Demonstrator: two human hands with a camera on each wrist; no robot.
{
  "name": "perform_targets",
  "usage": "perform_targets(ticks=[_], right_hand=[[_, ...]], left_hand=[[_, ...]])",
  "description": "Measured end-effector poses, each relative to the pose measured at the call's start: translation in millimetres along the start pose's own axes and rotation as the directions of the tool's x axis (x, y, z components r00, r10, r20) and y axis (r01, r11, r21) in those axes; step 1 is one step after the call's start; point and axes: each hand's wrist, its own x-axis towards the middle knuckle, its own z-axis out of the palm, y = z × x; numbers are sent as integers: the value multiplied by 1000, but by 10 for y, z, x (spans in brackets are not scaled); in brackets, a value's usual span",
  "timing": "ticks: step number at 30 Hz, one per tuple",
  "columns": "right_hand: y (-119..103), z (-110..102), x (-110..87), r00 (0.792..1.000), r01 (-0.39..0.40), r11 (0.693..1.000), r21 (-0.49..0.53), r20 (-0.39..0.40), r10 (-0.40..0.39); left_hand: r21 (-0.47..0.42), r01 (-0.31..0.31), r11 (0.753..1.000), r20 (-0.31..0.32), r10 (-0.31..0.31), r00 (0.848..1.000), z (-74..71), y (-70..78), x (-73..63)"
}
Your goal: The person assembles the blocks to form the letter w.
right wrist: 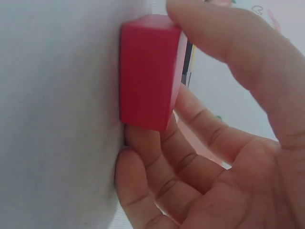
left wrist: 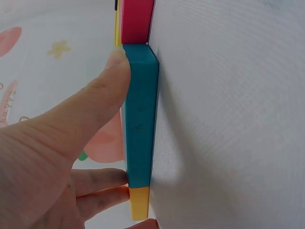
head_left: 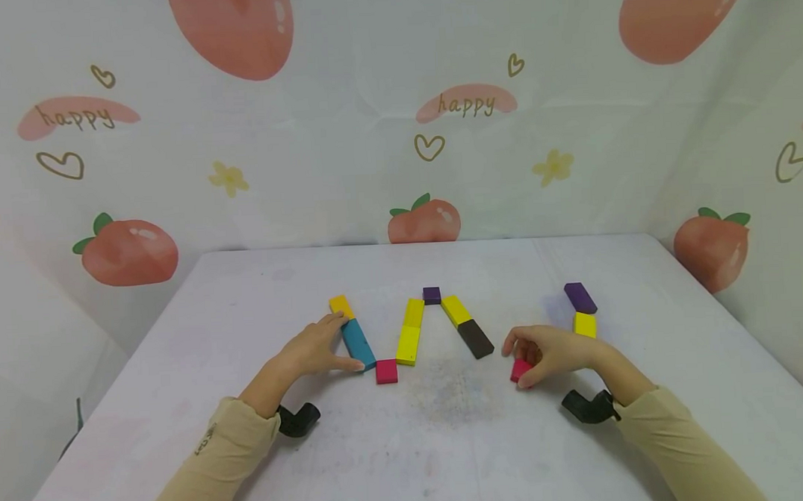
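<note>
My left hand (head_left: 314, 349) touches a long blue block (head_left: 358, 346) with fairly straight fingers. In the left wrist view, its thumb lies on one end of the blue block (left wrist: 141, 119) and two fingertips rest near the joint with an orange block (left wrist: 139, 202). My right hand (head_left: 557, 350) pinches a red block (head_left: 519, 369) on the table, thumb at one end and fingers at the other, as the right wrist view shows on the red block (right wrist: 147, 76). Another red block (head_left: 386, 371) lies at the blue block's near end.
Two yellow blocks (head_left: 410, 332), a small purple block (head_left: 432, 295), a further yellow block (head_left: 455, 311) and a dark brown block (head_left: 476, 338) continue the zigzag. At right lie a long purple block (head_left: 581, 298) and a yellow block (head_left: 585, 325). Printed cloth (head_left: 344, 178) hangs behind the table.
</note>
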Motion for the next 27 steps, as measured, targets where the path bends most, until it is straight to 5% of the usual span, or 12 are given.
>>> perform_targets(ticks=[27], right_hand=[[-18, 9, 109, 994, 68, 998, -10, -90, -68]], left_hand=[[3, 11, 1000, 5, -11, 1000, 1, 3, 11]])
